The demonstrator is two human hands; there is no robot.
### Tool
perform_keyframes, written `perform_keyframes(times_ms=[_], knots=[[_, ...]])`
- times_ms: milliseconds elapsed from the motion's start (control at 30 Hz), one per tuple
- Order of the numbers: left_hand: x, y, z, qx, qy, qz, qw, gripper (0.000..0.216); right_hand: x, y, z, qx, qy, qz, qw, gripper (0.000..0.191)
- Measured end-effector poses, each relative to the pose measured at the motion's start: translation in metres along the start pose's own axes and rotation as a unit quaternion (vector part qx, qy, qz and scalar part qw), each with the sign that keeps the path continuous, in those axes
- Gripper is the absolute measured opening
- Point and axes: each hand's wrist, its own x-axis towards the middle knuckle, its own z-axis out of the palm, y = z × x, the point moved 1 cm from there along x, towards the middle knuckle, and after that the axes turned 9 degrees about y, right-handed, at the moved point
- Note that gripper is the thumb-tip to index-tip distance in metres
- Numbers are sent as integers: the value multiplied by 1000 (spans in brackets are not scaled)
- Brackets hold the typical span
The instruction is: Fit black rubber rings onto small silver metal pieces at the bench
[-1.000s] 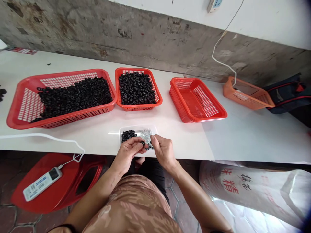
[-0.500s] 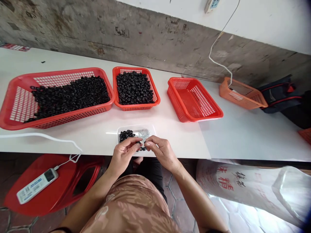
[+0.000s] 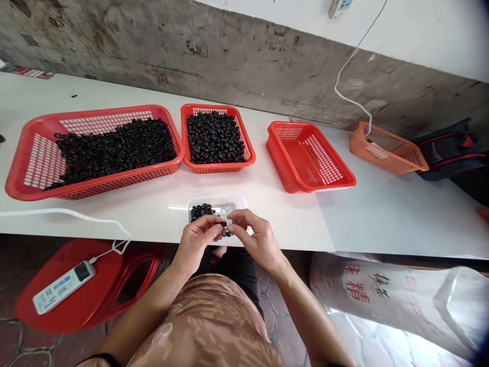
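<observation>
My left hand (image 3: pixel 199 237) pinches a small black ring-shaped part (image 3: pixel 223 224) between thumb and fingertips, above the front of a clear plastic tray (image 3: pixel 190 203). Close against it, my right hand (image 3: pixel 256 235) has its thumb and forefinger pinched together at the part; whatever sits between those fingertips is too small to make out. Inside the tray lie a heap of black parts (image 3: pixel 201 210) on the left and a pile of tiny silvery pieces (image 3: pixel 228 207) on the right. A few more black parts show under my fingers.
A long red basket (image 3: pixel 23 168) and a smaller red basket (image 3: pixel 247 162), both holding many black parts, stand behind the tray. Further right are stacked red baskets (image 3: pixel 290 168) and an orange basket (image 3: pixel 393 160). A white cable and power strip (image 3: pixel 63 288) lie at left, on a red stool (image 3: pixel 34 316).
My hands have come closer together, the right fingertips now meeting the black part in my left. The whole view has shifted slightly.
</observation>
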Motion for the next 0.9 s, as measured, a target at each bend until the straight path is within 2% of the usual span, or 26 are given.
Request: perform_keyframes(times_ms=[167,433,567,900], knots=[[1,3,-1,-40,-8,-47,998,23,1,-4,0,-23,-13,-83,996,12],[2,4,-3,-73,-32,-107,991,32,2,-5,-1,-8,-20,-66,998,14],[1,6,-2,-77,-35,-124,989,37,1,-3,-2,-22,-21,-88,996,16],[-2,4,-3,-24,-17,-92,995,38,2,-5,-1,-75,-37,-140,987,16]])
